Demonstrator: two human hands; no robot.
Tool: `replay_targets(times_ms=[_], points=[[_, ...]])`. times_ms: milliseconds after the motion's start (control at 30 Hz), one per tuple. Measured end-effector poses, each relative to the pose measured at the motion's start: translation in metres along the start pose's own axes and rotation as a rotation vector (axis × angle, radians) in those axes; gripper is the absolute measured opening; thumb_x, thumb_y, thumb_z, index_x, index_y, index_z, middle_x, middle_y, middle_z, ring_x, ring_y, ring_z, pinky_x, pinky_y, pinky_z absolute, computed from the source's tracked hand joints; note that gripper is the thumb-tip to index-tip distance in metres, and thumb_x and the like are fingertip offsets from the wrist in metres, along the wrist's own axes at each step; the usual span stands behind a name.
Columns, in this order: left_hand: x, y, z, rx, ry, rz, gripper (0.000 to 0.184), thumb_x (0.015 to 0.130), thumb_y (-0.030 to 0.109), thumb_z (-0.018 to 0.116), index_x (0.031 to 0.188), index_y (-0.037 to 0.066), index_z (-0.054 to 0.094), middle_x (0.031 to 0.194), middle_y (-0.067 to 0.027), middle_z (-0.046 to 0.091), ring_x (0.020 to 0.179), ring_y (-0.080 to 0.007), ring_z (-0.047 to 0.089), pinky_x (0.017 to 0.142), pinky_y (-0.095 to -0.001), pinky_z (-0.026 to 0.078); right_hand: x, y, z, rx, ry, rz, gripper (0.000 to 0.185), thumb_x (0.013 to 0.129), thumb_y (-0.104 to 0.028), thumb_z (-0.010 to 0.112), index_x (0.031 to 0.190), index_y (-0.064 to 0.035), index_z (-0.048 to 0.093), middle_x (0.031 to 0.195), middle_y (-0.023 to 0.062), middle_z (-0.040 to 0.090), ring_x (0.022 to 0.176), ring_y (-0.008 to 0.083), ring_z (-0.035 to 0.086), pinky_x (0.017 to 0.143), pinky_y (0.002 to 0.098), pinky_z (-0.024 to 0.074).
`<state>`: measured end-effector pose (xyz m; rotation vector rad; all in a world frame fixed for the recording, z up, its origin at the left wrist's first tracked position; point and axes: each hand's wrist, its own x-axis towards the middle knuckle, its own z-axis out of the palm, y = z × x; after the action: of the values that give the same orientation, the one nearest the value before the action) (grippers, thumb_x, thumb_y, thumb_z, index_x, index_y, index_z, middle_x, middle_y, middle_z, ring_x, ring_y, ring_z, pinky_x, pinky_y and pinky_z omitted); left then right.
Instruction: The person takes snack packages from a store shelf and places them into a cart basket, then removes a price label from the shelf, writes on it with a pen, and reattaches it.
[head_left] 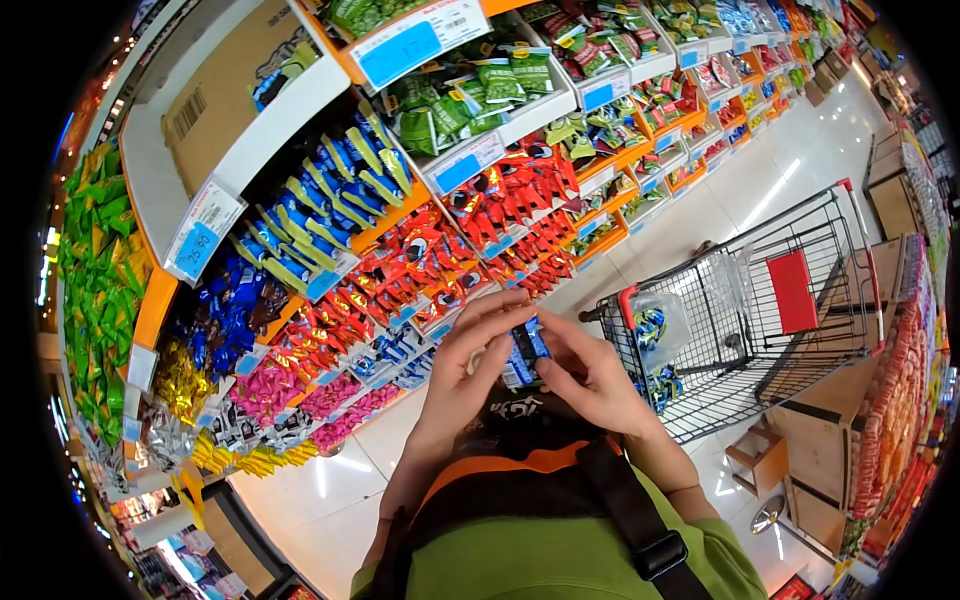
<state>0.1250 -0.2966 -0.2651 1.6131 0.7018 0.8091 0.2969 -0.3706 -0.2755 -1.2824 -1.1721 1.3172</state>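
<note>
In front of my chest, both hands hold a small blue-and-black snack packet (522, 355). My left hand (468, 362) is closed on its left side, fingers curled over the top. My right hand (588, 372) grips the right side, thumb lying across the front. The print on the packet is too small to read. Just beyond my hands are shelf bins of red-wrapped snacks (412, 255). Up and to the left stand blue-and-yellow packets (330, 195) in a row.
A wire shopping cart (740, 320) stands to my right, with a clear plastic bag (662, 325) of wrapped items inside. Tiered shelves run along the left and away. A small wooden stool (756, 458) and wooden display crates (815, 440) are at the right. Green packets (100, 300) fill the far left.
</note>
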Motion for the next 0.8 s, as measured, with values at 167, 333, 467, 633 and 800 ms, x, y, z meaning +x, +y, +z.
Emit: replay_targets(times_ms=[167, 333, 467, 633, 800], points=[[-0.018, 0.007, -0.002, -0.228, 0.081, -0.191, 0.043, 0.089, 0.005, 0.061, 0.131, 0.004, 0.052, 0.130, -0.0093, 0.047, 0.121, -0.0186, 0.047, 0.097, -0.0290, 0.042, 0.008, -0.011, -0.002, -0.073, 0.027, -0.179, 0.040, 0.087, -0.004, 0.058, 0.126, 0.0005, 0.051, 0.103, 0.0181, 0.067, 0.088, 0.0229, 0.067, 0.075, 0.0316, 0.0515], [-0.024, 0.005, 0.001, -0.347, 0.183, -0.196, 0.055, 0.084, -0.005, 0.064, 0.135, 0.001, 0.045, 0.132, -0.0093, 0.044, 0.124, -0.0191, 0.045, 0.099, -0.0298, 0.040, 0.011, -0.016, -0.003, -0.050, 0.045, -0.198, 0.033, 0.089, -0.004, 0.058, 0.121, 0.0019, 0.054, 0.108, 0.0183, 0.065, 0.096, 0.0230, 0.066, 0.079, 0.0302, 0.0510], [-0.022, 0.005, 0.002, -0.349, 0.153, -0.128, 0.059, 0.083, -0.006, 0.064, 0.137, 0.000, 0.042, 0.133, -0.0094, 0.043, 0.125, -0.0192, 0.044, 0.101, -0.0302, 0.038, 0.013, -0.018, -0.003, -0.023, 0.073, -0.230, 0.029, 0.090, -0.003, 0.057, 0.119, 0.0025, 0.055, 0.107, 0.0168, 0.065, 0.094, 0.0222, 0.066, 0.077, 0.0295, 0.0513], [-0.020, 0.001, 0.003, -0.381, 0.120, -0.109, 0.058, 0.083, -0.007, 0.064, 0.136, 0.000, 0.043, 0.132, -0.0094, 0.044, 0.125, -0.0191, 0.044, 0.101, -0.0297, 0.037, 0.010, -0.027, -0.007, -0.084, 0.093, -0.205, 0.025, 0.090, -0.003, 0.057, 0.114, 0.0022, 0.059, 0.106, 0.0152, 0.065, 0.091, 0.0219, 0.066, 0.077, 0.0297, 0.0514], [-0.016, 0.004, 0.010, -0.398, 0.087, -0.248, 0.056, 0.083, -0.003, 0.065, 0.135, 0.003, 0.046, 0.135, -0.0068, 0.044, 0.123, -0.0184, 0.046, 0.096, -0.0303, 0.042, 0.004, -0.022, -0.011, -0.158, 0.163, -0.154, 0.023, 0.090, -0.003, 0.056, 0.112, 0.0005, 0.061, 0.100, 0.0144, 0.067, 0.087, 0.0203, 0.067, 0.075, 0.0286, 0.0510]])
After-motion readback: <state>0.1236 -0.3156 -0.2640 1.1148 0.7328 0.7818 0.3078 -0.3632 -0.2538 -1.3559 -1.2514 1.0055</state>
